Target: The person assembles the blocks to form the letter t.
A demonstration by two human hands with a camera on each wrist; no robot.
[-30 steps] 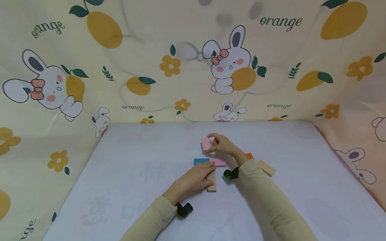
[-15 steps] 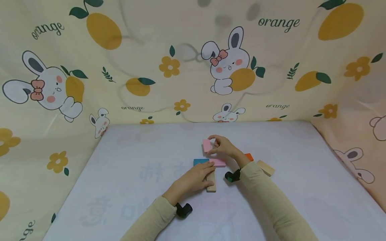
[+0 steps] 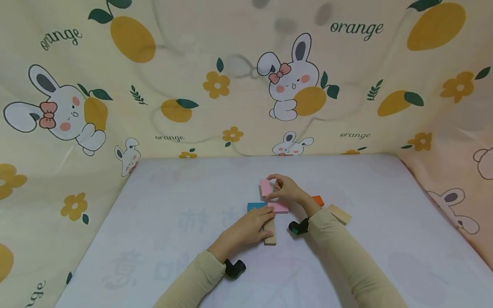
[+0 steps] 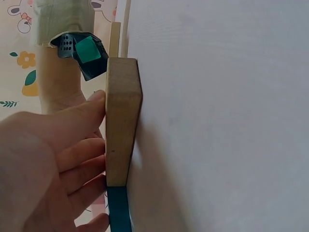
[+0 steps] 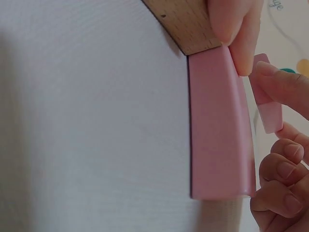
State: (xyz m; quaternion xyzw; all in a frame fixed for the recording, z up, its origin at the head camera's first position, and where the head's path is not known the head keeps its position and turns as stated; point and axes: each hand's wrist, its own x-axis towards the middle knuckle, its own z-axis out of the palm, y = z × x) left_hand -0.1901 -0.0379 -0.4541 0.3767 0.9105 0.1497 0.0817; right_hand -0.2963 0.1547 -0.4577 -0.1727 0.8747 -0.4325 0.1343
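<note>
R hand (image 3: 286,188) pinches far pink blk (image 3: 265,188); L hand (image 3: 248,226), prob. relaxed, on wood blk (image 4: 121,123).

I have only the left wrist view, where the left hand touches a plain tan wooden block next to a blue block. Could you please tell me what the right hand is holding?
Observer: The right hand pinches a pink rectangular block.
Operator: Thank you. Besides the blue one, which block meets the tan wooden block?
Observer: A second pink rectangular block, as the right wrist view shows.
Operator: And is there a block of another colour?
Observer: Yes, an orange block, partly hidden by the right arm in the head view.
</note>
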